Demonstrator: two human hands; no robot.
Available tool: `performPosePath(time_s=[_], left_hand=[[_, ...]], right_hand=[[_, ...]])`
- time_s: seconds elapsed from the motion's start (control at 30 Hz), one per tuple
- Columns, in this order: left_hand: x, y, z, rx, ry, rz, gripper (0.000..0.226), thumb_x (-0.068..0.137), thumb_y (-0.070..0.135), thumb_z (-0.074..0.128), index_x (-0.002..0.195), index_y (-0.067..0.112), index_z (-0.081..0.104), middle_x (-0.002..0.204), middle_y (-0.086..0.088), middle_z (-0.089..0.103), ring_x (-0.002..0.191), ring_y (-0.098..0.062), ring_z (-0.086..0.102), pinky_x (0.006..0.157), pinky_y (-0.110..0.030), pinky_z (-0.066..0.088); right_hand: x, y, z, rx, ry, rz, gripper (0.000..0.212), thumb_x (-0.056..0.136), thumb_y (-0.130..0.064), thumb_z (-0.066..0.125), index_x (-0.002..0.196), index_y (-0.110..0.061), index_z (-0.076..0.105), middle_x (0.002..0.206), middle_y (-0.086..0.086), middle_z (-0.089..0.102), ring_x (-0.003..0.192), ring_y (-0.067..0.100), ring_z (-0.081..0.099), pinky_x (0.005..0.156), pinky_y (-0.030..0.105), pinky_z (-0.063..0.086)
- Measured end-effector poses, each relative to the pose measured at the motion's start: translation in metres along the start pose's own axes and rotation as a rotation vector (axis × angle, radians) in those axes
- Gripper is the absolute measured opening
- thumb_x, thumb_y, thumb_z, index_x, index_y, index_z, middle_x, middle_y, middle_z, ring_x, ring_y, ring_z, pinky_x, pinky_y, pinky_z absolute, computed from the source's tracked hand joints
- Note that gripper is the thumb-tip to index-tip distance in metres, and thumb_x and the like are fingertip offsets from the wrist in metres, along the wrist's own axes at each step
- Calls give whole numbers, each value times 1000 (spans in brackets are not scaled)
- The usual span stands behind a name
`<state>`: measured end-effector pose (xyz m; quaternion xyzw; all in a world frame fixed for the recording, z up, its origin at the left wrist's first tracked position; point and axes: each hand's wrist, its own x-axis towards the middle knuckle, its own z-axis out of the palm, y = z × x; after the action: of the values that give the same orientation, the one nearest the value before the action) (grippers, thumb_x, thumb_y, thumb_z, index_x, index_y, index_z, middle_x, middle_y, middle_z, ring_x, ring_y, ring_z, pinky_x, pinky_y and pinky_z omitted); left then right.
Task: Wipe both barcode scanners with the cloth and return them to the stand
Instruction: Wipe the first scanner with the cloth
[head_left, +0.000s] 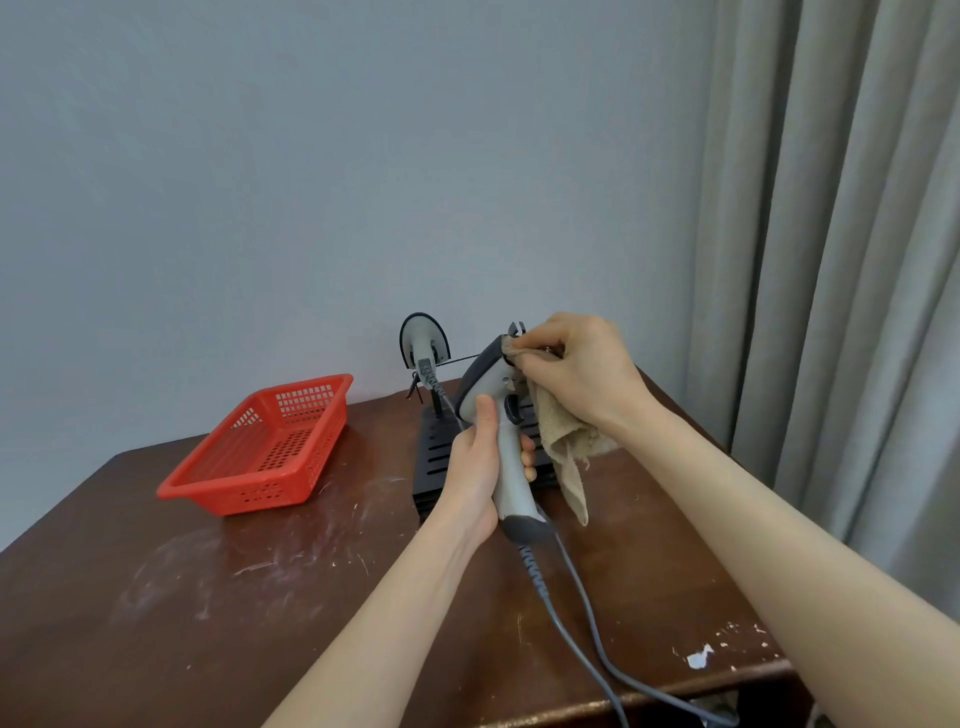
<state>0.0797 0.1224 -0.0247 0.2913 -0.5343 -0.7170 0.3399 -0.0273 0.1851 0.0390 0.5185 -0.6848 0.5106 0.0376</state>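
The held scanner (505, 447) is up off the bench (208, 597), in front of you and above the black stand (439, 452). Its long axis runs nearly upright: the dark cable end is at the bottom, nearest you, and the head is at the top, tipped away from you and a little to the right, with the trigger side facing right. Your left hand (475, 467) grips the grey handle, with your thumb up the near side and the fingers (527, 458) curled round the far side. Your right hand (576, 374) is at the scanner's head, its fingers pinched together on the beige cloth (566, 452) and pressing it against the dark rim. The rest of the cloth hangs down to the right of the handle. The grey cable (571, 597) trails from the handle's base across the bench and over its near edge. The second scanner (423, 340) sits on the stand's left post, head uppermost and well apart from your hands. A red basket (270, 447) rests on the bench to the left of the stand. A grey curtain (831, 260) hangs on the right.
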Motion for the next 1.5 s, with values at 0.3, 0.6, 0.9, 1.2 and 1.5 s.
performPosePath(time_s=[0.3, 0.6, 0.9, 1.2, 1.5], left_hand=[[0, -3, -1, -23, 32, -35, 54, 89, 56, 45, 76, 4, 57, 54, -5, 54, 42, -14, 48, 42, -25, 43], [2, -4, -3, 44, 54, -10, 56, 89, 55, 47, 83, 1, 57, 53, -4, 56, 43, -13, 50, 42, -24, 44], [1, 0, -6, 20, 39, -8, 56, 87, 56, 46, 80, 2, 58, 54, -4, 55, 43, -13, 49, 42, -24, 43], [-1, -2, -3, 39, 6, -19, 57, 89, 57, 44, 76, 3, 59, 52, -5, 54, 41, -15, 48, 44, -25, 43], [-2, -3, -2, 38, -20, 2, 58, 85, 59, 47, 74, 4, 61, 52, -5, 55, 42, -15, 49, 44, -24, 44]], right_hand=[[1, 12, -2, -185, -20, 56, 28, 86, -13, 53, 104, -24, 73, 92, -6, 60, 91, 19, 58, 71, 29, 42], [-1, 25, -12, -356, -86, 208, 34, 85, -20, 52, 110, -36, 67, 111, -4, 68, 102, 24, 60, 71, 28, 41], [-2, 22, -17, -85, 78, 213, 12, 85, -28, 62, 76, -21, 65, 71, -7, 64, 76, 16, 61, 67, 28, 47], [-7, 4, 1, 51, 20, 149, 12, 86, -27, 62, 87, -26, 74, 79, -6, 70, 80, 14, 65, 71, 33, 53], [-6, 0, -2, 332, -6, 239, 4, 82, -21, 70, 81, -24, 73, 76, -11, 69, 75, 5, 63, 69, 17, 48]])
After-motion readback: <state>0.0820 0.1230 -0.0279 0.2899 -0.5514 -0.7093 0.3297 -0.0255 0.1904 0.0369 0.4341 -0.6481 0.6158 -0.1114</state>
